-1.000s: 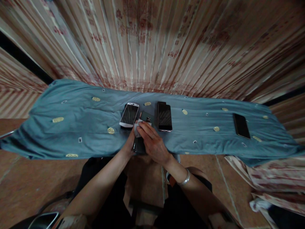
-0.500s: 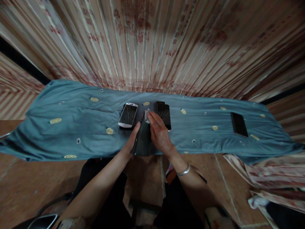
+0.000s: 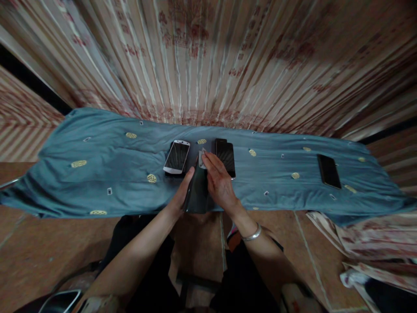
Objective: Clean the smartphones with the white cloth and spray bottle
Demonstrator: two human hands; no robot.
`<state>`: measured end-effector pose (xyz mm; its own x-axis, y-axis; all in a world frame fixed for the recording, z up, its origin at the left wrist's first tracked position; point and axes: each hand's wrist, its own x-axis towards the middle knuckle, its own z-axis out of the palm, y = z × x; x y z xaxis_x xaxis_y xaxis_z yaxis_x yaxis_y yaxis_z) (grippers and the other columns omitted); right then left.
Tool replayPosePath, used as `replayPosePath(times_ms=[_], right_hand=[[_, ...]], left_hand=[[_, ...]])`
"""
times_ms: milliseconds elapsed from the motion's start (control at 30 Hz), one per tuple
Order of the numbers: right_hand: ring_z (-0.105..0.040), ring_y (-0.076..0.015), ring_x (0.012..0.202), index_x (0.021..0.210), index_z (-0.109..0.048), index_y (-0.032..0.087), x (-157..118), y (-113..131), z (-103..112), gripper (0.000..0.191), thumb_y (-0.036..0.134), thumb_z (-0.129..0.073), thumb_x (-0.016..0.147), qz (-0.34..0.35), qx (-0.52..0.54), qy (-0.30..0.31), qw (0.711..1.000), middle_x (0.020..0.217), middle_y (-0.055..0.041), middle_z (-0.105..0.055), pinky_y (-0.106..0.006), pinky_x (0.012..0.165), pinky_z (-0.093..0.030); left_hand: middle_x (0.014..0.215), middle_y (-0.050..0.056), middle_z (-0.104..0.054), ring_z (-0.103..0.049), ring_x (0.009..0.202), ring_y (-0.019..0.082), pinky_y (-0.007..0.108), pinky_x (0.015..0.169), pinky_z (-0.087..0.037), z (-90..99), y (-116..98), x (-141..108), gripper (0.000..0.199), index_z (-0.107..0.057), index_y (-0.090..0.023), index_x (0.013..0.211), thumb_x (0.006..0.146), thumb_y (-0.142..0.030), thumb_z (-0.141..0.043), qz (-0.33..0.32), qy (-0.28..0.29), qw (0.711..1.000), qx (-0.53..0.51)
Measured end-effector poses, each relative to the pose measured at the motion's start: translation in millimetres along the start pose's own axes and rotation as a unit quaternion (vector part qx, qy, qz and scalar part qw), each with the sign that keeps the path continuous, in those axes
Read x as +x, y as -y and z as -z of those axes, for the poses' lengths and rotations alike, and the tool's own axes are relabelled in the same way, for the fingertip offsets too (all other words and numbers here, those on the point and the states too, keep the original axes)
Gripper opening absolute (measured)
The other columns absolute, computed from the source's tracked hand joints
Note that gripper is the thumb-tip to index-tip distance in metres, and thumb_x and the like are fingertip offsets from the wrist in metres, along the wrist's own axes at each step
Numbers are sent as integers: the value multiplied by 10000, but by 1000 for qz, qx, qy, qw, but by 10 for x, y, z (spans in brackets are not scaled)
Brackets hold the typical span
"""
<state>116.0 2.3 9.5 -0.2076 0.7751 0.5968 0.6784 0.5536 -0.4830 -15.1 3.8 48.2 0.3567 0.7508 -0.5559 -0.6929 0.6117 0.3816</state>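
The left hand (image 3: 181,194) grips a dark phone (image 3: 196,193) along its left side, thumb lying along the edge, while the right hand (image 3: 222,182) has its fingers drawn together on a small pale wipe (image 3: 202,161), pressed against the upper part of that phone.

Largest of all, a patterned curtain (image 3: 195,74) hangs in folds behind, beige with reddish figures. In front of it runs a long surface covered by a teal cloth (image 3: 107,161), wrinkled and printed with yellow motifs. The held phone is over the cloth's near edge, about the middle of its length, tilted; whether its underside touches the cloth cannot be told.

To its right, partly behind the right hand, a black-screened phone (image 3: 228,155) overlaps another dark phone (image 3: 221,141), whose top end sticks out beyond it. To its left, a white phone (image 3: 177,156) lies screen up on a dark object, mostly hidden. Another black phone (image 3: 329,171) lies well apart, toward the right end. A silver bracelet (image 3: 252,233) circles the right wrist.
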Motion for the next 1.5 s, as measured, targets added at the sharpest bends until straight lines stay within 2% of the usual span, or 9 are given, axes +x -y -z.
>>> replayPosePath(times_ms=[100,200,333,500,800,933,1100,1233,1500], right_hand=[[-379,-211,1514,1590,-359,248,7,9,6,613,87,-322,1000,1,1,4,1000,1579,-76,-492,-524,1246,-377],[-398,-212,1503,1580,-382,242,-8,-34,-9,618,74,-319,989,-3,-5,-1,1000,1562,-84,-512,-519,1238,-390],[-425,-224,1484,1566,-409,217,-34,-100,-26,629,55,-332,964,-14,-17,-4,1000,1549,-110,-522,-518,1226,-404],[-459,-235,1457,1556,-430,208,-43,-97,-39,611,67,-355,966,-23,-22,-1,999,1534,-130,-533,-514,1205,-430],[-471,-246,1441,1528,-484,187,-81,-26,-105,591,51,-375,963,-6,-7,38,999,1487,-155,-578,-481,1204,-433],[-486,-252,1426,1515,-498,188,-64,-72,-84,586,63,-369,957,-17,-15,11,1000,1482,-146,-579,-516,1190,-448],[-482,-249,1429,1511,-500,189,-70,-66,-89,594,58,-368,946,-18,-18,-2,1000,1484,-143,-575,-524,1188,-449],[-496,-239,1418,1479,-535,154,-92,-11,-135,556,56,-339,969,4,-12,-1,1000,1448,-168,-601,-496,1184,-459],[-483,-243,1434,1533,-466,194,-60,-106,-62,591,71,-353,966,-4,-26,-23,999,1489,-143,-570,-516,1188,-447]], left_hand=[[1179,133,-776,-684,1207,206,263,1114,-454,-15,7,-13,534,-510,-21,1479,1061,-319,-366,-3,-3,1000,2],[1132,118,-791,-717,1137,221,294,1061,-508,-3,-50,-27,533,-560,-57,1450,1066,-359,-348,6,-1,1000,5],[1067,100,-805,-761,993,222,306,948,-575,55,-137,-24,510,-607,-106,1416,1051,-399,-404,4,-32,999,19],[1007,84,-813,-774,884,208,299,892,-596,129,-169,10,494,-627,-116,1394,1043,-402,-428,-6,-45,999,24],[1031,75,-814,-765,972,214,316,1017,-535,131,-216,27,514,-591,-126,1435,1044,-408,-412,-40,-41,998,-2],[1111,84,-801,-757,1021,231,324,1014,-542,123,-183,21,521,-582,-138,1450,1041,-413,-415,-28,-20,999,4],[1082,69,-808,-760,1003,224,303,985,-556,145,-175,32,491,-595,-142,1437,1047,-378,-414,-50,-65,996,28],[1046,77,-813,-768,962,224,302,975,-560,127,-223,24,525,-592,-124,1440,1038,-421,-431,-42,-68,996,34],[1049,88,-811,-758,1009,235,296,969,-561,115,-123,30,485,-645,-109,1375,1034,-389,-443,-7,-44,999,27]])
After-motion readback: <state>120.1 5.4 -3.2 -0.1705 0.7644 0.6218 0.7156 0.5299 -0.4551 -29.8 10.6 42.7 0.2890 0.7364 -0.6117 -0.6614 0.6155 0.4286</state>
